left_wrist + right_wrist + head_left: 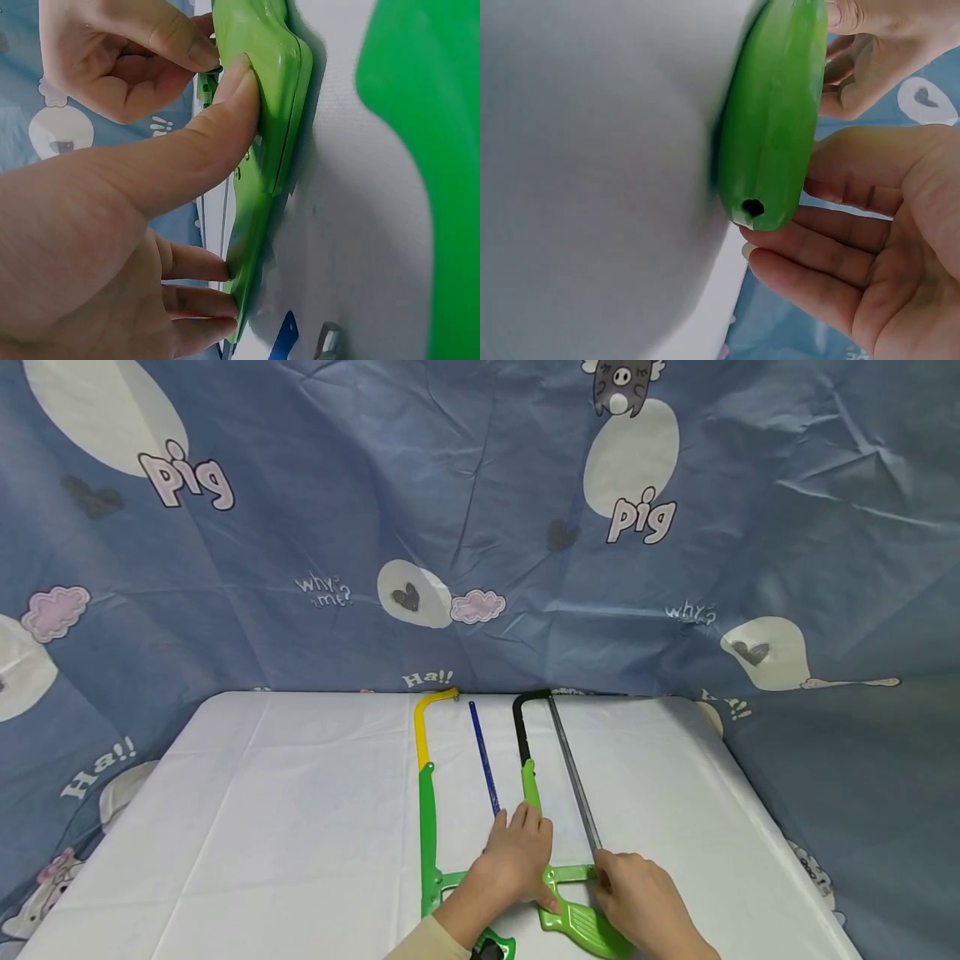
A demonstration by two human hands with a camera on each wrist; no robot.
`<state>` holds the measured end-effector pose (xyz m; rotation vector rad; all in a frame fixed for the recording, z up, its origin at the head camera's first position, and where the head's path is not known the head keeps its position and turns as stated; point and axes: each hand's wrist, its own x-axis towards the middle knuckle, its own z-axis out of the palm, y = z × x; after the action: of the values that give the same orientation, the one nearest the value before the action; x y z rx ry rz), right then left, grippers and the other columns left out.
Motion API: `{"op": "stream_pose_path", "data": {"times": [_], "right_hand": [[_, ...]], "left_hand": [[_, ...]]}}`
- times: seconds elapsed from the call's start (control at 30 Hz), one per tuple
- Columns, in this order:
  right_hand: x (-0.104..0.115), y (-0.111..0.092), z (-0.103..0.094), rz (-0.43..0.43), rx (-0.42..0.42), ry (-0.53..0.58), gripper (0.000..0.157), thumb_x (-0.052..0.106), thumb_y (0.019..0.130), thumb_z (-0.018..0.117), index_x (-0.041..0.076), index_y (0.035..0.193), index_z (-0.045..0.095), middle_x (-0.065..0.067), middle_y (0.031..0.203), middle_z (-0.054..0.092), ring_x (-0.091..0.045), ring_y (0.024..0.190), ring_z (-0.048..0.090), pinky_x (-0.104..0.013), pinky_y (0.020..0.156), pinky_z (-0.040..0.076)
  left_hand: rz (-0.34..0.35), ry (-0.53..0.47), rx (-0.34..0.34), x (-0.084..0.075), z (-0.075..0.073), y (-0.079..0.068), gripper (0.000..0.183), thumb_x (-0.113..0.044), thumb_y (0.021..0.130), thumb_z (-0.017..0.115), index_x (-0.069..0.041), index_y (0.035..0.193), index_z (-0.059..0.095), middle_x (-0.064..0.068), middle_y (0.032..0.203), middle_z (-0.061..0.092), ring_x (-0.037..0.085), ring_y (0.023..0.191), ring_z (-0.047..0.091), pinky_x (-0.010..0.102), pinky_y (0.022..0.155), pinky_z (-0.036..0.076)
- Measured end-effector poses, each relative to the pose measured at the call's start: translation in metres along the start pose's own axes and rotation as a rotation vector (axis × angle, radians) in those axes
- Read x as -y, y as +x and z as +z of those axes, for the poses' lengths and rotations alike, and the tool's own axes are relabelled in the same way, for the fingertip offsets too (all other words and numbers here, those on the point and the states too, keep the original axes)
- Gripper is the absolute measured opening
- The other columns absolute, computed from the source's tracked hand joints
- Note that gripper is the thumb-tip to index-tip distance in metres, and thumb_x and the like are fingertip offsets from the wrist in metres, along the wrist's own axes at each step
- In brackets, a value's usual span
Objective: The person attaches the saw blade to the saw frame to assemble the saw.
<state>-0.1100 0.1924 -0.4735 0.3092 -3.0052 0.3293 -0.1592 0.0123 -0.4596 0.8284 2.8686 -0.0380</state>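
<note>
While the desk [285,843] leaves wide room left of the left hand [519,853], a yellow-and-green hacksaw [428,818] lies just left of its fingers and a blue blade [483,756] beyond their tips. Those extended fingers touch the light-green hacksaw [531,785]. To their right, the right hand [648,893] pinches the near end of a grey blade [575,777], with room rightward to the desk's slanting edge.

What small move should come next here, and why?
Probably ease the right hand slightly back to show the near end of the grey blade: the hand hides that end, while the far end appears to meet the black frame tip. The left hand, resting on the light-green hacksaw, could steady it.
</note>
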Motion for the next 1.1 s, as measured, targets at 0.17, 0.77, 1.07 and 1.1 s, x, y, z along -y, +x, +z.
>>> {"op": "stream_pose_path", "data": {"times": [0.17, 0.77, 1.07, 1.1], "right_hand": [[-0.001, 0.0, -0.001, 0.018, 0.002, 0.041, 0.034, 0.006, 0.073, 0.077, 0.023, 0.063, 0.049, 0.014, 0.052, 0.04, -0.003, 0.049, 0.032, -0.02, 0.046, 0.027], [-0.002, 0.0, -0.002, 0.274, 0.024, 0.31, 0.026, 0.0, 0.071, 0.072, 0.019, 0.065, 0.056, 0.009, 0.055, 0.049, -0.008, 0.052, 0.042, -0.02, 0.049, 0.033], [-0.009, -0.002, 0.0, 0.355, 0.028, 0.463, 0.021, 0.0, 0.071, 0.077, 0.014, 0.071, 0.062, 0.006, 0.064, 0.06, -0.008, 0.061, 0.051, -0.021, 0.056, 0.042], [-0.011, -0.002, 0.001, 0.364, 0.032, 0.488, 0.02, 0.0, 0.071, 0.077, 0.013, 0.071, 0.062, 0.005, 0.064, 0.061, -0.008, 0.061, 0.051, -0.021, 0.056, 0.042]], "left_hand": [[0.0, 0.001, -0.002, 0.0, 0.0, 0.0, 0.111, -0.076, 0.054, 0.08, -0.006, 0.135, 0.049, 0.014, 0.144, 0.048, 0.03, 0.142, 0.04, 0.051, 0.112, 0.04], [-0.011, -0.006, -0.005, -0.001, 0.0, 0.0, 0.111, -0.075, 0.053, 0.081, -0.006, 0.134, 0.05, 0.015, 0.143, 0.048, 0.03, 0.141, 0.041, 0.051, 0.112, 0.041], [-0.01, -0.012, 0.018, 0.0, -0.001, 0.0, 0.11, -0.075, 0.055, 0.08, -0.005, 0.135, 0.048, 0.016, 0.145, 0.045, 0.03, 0.142, 0.04, 0.051, 0.113, 0.04], [-0.009, -0.012, 0.019, 0.0, -0.001, 0.0, 0.11, -0.075, 0.055, 0.08, -0.005, 0.135, 0.048, 0.016, 0.146, 0.045, 0.031, 0.142, 0.04, 0.051, 0.113, 0.04]]}}
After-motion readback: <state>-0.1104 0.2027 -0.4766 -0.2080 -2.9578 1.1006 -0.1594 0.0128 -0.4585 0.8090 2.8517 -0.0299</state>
